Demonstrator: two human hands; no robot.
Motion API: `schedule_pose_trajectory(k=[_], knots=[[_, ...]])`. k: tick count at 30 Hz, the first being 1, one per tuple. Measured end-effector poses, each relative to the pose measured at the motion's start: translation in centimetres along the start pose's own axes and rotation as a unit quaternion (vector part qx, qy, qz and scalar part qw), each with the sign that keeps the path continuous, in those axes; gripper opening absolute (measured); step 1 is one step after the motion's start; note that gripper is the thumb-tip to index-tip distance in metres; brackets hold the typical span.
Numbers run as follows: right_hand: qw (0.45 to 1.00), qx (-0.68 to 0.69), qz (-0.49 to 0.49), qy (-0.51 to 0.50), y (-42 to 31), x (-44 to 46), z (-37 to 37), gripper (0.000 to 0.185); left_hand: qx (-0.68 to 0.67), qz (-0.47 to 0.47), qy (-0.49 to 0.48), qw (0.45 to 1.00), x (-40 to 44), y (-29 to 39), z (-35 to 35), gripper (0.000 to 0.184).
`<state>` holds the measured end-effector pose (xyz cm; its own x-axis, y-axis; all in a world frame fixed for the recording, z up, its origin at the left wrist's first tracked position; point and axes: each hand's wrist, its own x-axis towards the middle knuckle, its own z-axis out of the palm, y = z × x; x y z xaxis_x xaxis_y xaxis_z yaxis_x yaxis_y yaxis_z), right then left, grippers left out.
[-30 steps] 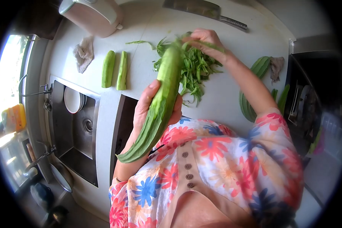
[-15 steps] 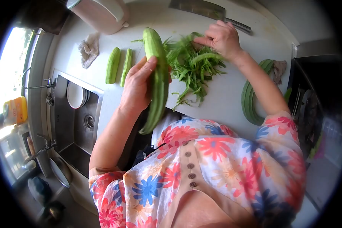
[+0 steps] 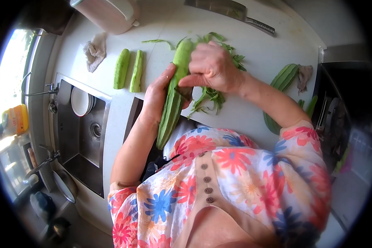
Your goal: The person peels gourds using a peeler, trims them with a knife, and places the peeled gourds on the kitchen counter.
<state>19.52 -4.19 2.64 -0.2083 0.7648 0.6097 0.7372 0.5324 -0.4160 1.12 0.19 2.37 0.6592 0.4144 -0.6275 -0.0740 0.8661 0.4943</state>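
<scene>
My left hand [image 3: 156, 93] is wrapped round a long ridged gourd [image 3: 170, 113], pale green at its upper end and dark green and ridged at its lower end. Over the upper part of the gourd, my right hand [image 3: 213, 66] is closed with the thumb against the gourd's side; what its fingers hold, if anything, is hidden. A heap of green peel strips [image 3: 211, 98] lies on the counter behind and below my right hand. Two pale green peeled pieces [image 3: 121, 69] lie side by side on the left.
A cleaver [image 3: 225, 9] lies at the back, with a kettle [image 3: 107, 14] and a crumpled cloth [image 3: 95, 51] to the left. The sink [image 3: 80, 140] holds white bowls [image 3: 82, 101]. Unpeeled ridged gourds [image 3: 285, 77] and a brown cloth [image 3: 304, 77] are at the right.
My right hand has moved left and down from the peel heap to the gourd. The gourd's upper end has shifted right and slightly down in my left hand's grip.
</scene>
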Motion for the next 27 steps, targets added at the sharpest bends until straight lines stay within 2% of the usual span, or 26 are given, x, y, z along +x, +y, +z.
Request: schedule_pose_trajectory(k=[2,3,4,6,9,12,13,16,18,20,22,24,25,27], knots=[[0.999,-0.041,0.011,0.012,2.7,-0.3,0.0,0.045,0.023,-0.005,0.036,0.999,-1.6,0.1,1.7,0.046],[0.998,-0.041,0.03,0.033,4.3,-0.4,-0.3,0.043,0.019,-0.005,-0.017,1.0,-1.9,-0.2,1.0,0.047],[0.996,-0.074,0.051,0.027,5.9,-0.8,-0.7,0.051,0.014,-0.001,-0.035,0.999,-2.2,-0.5,0.9,0.047],[0.995,-0.062,0.066,0.043,7.4,-1.4,-0.4,0.051,0.005,0.009,-0.07,0.998,-2.6,-0.8,0.8,0.048],[0.991,-0.086,0.09,0.052,9.1,-2.0,0.2,0.049,0.042,0.014,-0.066,0.997,-2.9,-1.0,0.8,0.05],[0.977,-0.095,0.189,-0.01,11.3,-3.3,-1.8,0.047,0.006,-0.009,-0.106,0.994,-3.4,-0.5,-0.2,0.048],[0.98,-0.08,0.178,0.046,10.6,-3.2,-1.9,0.05,-0.022,-0.017,-0.12,0.992,-3.7,-0.5,-0.7,0.046],[0.994,0.006,0.107,0.019,6.1,-1.6,-0.8,0.05,-0.037,-0.023,-0.088,0.995,-1.7,-0.3,-1.2,0.047],[0.997,0.043,0.052,-0.035,2.2,-0.5,-0.7,0.042,-0.032,-0.037,-0.088,0.995,-0.8,-0.5,-1.3,0.046],[0.998,0.053,0.013,-0.028,0.0,-0.5,0.4,0.046,-0.029,-0.036,-0.053,0.998,-0.5,-0.6,-0.9,0.044],[0.999,0.028,0.009,-0.018,0.0,-0.6,0.6,0.049,-0.03,-0.019,0.013,0.999,-0.6,-0.4,0.2,0.043],[0.999,-0.026,-0.009,-0.02,1.3,-0.6,0.5,0.051,-0.003,-0.012,-0.035,0.999,-1.1,-0.4,-0.2,0.041],[0.999,-0.031,0.024,-0.004,2.9,-0.8,0.1,0.051,0.012,-0.009,-0.06,0.998,-1.3,-0.5,-0.4,0.04],[0.997,-0.036,0.062,0.039,5.9,-1.5,-0.3,0.05,0.03,-0.011,-0.028,0.999,-2.2,-0.6,0.7,0.046]])
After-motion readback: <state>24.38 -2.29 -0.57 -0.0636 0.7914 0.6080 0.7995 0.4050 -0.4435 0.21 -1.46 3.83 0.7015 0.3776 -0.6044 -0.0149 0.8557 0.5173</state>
